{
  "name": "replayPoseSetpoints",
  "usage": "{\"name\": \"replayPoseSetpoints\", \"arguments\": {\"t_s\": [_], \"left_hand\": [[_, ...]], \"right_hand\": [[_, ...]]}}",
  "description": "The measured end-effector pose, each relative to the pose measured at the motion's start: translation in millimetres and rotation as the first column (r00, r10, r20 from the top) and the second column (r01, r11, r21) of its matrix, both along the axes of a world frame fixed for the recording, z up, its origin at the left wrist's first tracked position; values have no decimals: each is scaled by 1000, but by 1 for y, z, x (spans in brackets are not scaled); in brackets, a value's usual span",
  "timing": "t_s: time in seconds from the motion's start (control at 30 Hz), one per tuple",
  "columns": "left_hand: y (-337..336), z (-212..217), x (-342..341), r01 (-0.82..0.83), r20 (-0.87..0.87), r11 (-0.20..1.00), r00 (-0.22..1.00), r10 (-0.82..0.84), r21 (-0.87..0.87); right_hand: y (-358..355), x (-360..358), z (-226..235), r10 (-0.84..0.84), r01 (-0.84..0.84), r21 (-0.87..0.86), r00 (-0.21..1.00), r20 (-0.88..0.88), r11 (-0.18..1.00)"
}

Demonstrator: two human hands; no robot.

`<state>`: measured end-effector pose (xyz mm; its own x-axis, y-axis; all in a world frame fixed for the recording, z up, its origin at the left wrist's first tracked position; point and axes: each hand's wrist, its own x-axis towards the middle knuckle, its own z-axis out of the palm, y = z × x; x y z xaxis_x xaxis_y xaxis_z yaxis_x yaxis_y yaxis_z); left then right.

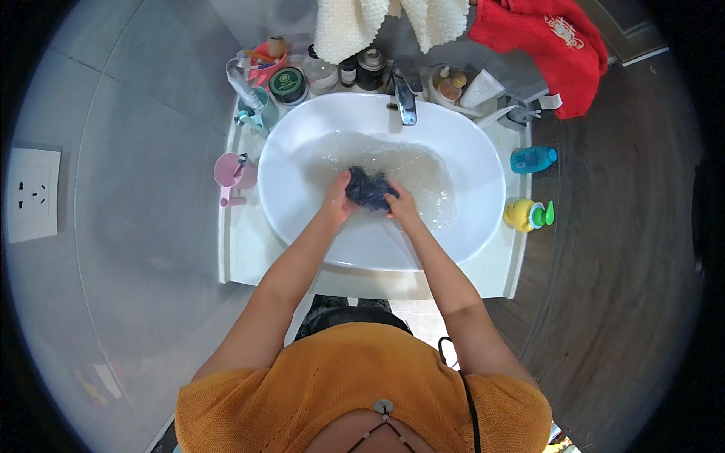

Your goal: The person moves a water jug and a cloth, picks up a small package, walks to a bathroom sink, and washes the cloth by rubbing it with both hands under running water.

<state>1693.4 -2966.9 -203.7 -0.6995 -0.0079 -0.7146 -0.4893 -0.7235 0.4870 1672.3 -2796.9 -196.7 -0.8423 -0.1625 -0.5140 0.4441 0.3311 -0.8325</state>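
A bunched dark navy cloth, wet and crumpled, is held between my two hands over the white oval washbasin. Cloudy, sudsy water lies in the basin below and around it. My left hand grips the cloth's left side, thumb up along its edge. On the other side my right hand closes its fingers on the cloth's right edge. What kind of garment or cloth it is, I cannot make out. The chrome faucet stands at the basin's far rim, above the cloth.
Pink and teal cups stand at the left. A green-lidded jar and several bottles line the back. A blue bottle and a yellow pump bottle sit on the right edge. White and red towels hang behind.
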Motion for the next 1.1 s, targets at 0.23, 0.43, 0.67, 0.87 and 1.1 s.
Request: {"name": "replayPoseSetpoints", "arguments": {"t_s": [0.23, 0.43, 0.67, 0.87, 1.1], "left_hand": [[0, 36, 3, -33, 39, 968, 999, 24, 249], [16, 53, -3, 11, -219, 894, 971, 98, 447], [29, 137, -7, 134, -227, 920, 973, -51, 367], [39, 165, -8, 171, -141, 939, 981, -134, 298], [51, 178, -5, 76, -165, 997, 983, -79, -26]], "right_hand": [[-9, 2, 120, 171, -21, -606, 967, 191, 795], [-4, 6, 115, -76, 39, -310, 991, -106, 950], [-19, 30, 148, 179, 25, 255, 643, -745, 967], [-22, 34, 165, 191, -18, 218, 557, -808, 976], [-32, 37, 162, -70, 114, -22, 440, -895, 993]]}}
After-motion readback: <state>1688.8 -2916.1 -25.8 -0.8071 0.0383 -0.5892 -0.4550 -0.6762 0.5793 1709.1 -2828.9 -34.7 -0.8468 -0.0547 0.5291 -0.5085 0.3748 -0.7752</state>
